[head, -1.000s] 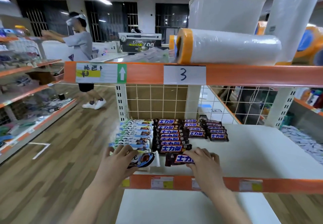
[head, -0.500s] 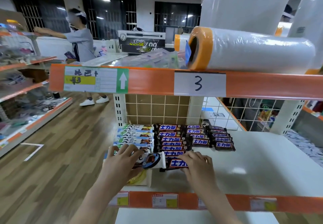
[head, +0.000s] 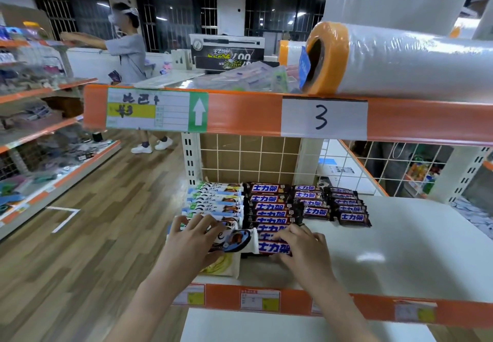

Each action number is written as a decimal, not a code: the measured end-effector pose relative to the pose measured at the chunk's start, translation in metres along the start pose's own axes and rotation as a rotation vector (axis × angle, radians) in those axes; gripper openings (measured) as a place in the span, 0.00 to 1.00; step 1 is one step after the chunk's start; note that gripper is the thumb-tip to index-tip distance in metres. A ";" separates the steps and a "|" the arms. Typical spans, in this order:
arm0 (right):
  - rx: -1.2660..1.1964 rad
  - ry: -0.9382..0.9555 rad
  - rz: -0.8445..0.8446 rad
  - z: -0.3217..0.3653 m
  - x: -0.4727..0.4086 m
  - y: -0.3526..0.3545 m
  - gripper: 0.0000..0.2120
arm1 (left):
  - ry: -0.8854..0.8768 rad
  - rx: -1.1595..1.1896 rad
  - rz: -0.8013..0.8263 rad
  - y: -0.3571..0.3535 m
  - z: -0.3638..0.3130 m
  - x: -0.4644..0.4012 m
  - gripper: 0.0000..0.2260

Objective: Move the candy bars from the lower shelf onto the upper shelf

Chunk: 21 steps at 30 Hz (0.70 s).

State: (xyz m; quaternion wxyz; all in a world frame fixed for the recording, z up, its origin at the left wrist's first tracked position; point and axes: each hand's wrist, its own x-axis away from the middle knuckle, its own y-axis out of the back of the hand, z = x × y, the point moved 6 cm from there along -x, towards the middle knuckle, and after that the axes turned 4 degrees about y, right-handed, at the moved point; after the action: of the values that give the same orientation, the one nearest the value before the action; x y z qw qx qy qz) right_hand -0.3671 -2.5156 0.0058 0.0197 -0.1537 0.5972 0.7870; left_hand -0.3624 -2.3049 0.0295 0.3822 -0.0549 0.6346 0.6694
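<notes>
White-wrapped candy bar with a blue-and-brown picture (head: 234,240) was gripped in the curled fingers of the left hand (head: 196,243), while the right hand (head: 302,251) curled round a dark brown bar with blue-and-red lettering (head: 273,247). Since half a second earlier, both bars had been pushed further back on the white shelf with an orange edge (head: 400,256), now touching the front of the rows of stacked candy bars (head: 269,208). The orange-ended roll of clear plastic film (head: 400,59) lay on the shelf above, marked 3.

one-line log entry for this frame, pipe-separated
left hand: grips white bar | right hand: grips brown bar | both bars at shelf front | phase: placing, not released
</notes>
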 end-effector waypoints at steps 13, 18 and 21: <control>0.017 -0.030 -0.020 0.003 0.003 0.003 0.23 | 0.026 0.038 -0.055 0.013 0.007 0.003 0.21; -0.083 0.008 -0.139 0.021 0.006 0.014 0.16 | 0.038 0.043 -0.040 0.014 0.010 0.012 0.21; -0.113 0.035 -0.179 0.032 0.007 0.016 0.14 | 0.036 0.050 -0.046 0.014 0.012 0.020 0.20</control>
State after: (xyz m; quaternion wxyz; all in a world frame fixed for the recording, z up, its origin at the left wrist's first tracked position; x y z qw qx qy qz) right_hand -0.3843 -2.4910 0.0270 0.0710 -0.2209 0.5362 0.8116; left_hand -0.3795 -2.2845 0.0318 0.3871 -0.0721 0.6567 0.6433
